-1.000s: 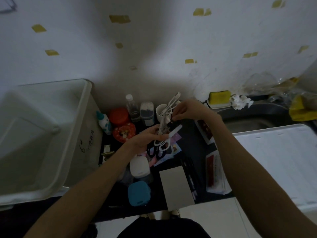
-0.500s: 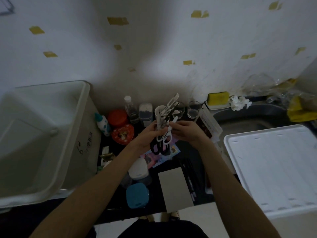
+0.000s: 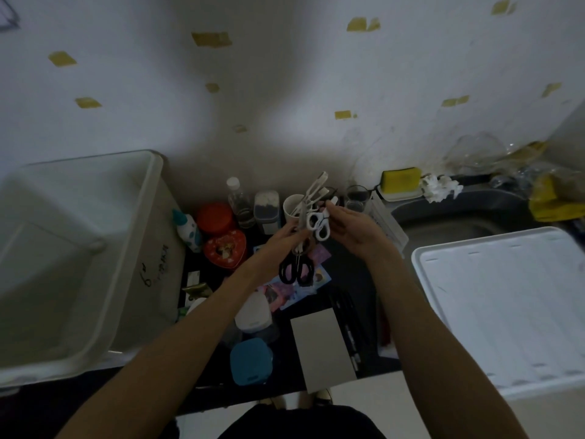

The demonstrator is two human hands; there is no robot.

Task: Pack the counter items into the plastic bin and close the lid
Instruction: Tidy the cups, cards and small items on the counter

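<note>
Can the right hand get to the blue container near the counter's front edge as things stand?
Probably not right away: the right hand is busy holding the white-handled scissors. The blue container itself sits uncovered, below the left forearm, so the path looks free once the hand is emptied.

Counts: 2 hands, left and right. 2 scissors, one black-handled, one white-handled. 1 bin, 1 lid. 2 red tins, one round, one heart-shaped. 1 clear bottle. 1 white cup. 1 blue box. 1 grey card. 1 yellow sponge.
</note>
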